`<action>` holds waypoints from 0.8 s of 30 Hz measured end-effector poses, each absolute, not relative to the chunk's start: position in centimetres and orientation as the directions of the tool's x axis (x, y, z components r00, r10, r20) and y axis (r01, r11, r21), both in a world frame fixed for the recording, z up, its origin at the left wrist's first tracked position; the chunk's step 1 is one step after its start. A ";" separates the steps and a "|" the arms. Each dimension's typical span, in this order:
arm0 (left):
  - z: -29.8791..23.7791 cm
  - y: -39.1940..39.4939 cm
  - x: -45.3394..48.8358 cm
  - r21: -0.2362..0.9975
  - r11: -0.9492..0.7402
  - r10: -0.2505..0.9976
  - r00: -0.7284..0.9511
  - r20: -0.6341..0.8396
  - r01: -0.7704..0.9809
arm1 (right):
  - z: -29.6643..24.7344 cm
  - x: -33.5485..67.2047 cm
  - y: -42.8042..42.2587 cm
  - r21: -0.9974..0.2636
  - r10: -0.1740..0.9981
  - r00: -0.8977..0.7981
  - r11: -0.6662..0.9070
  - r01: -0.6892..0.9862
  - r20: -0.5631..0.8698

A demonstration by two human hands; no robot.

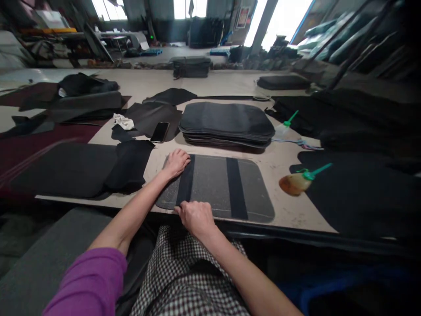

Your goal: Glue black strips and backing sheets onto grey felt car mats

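A dark grey mat with rounded corners lies flat along the front of the table, crossed by two black strips. My left hand is at the far end of the left black strip, its fingers bent and pressed together on the strip and the mat's edge. At the near end of that strip, my right hand is closed, thumb and fingers pinching at the mat's front edge. The right black strip lies across the mat, untouched by either hand.
Behind the mat stands a stack of black mats. A phone and a crumpled white cloth lie left of it. A green-tipped glue bottle rests on its side at right, near another bottle. Black sheets cover the right side.
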State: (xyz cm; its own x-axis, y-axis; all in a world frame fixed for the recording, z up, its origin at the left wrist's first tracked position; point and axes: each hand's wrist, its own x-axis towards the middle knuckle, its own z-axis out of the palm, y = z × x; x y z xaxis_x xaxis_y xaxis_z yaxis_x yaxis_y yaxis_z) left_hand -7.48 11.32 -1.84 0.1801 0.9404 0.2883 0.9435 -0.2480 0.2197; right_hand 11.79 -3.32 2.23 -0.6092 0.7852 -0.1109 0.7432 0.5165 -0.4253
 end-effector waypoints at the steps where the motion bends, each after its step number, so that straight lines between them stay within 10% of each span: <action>1: -1.9 11.5 -7.4 0.221 -0.238 0.940 0.167 0.299 0.946 | 2.5 12.0 -3.0 -0.396 0.780 -0.622 0.551 0.735 -0.068; 7: -1.9 12.6 -6.9 0.253 -0.162 0.946 0.077 0.314 0.954 | 2.0 13.3 -0.4 -0.244 0.620 -0.738 0.784 0.571 0.265; 24: -1.3 13.8 -10.2 0.276 -0.079 0.979 0.021 0.204 0.958 | 0.1 12.9 -0.2 -0.304 0.618 -0.737 0.782 0.544 0.274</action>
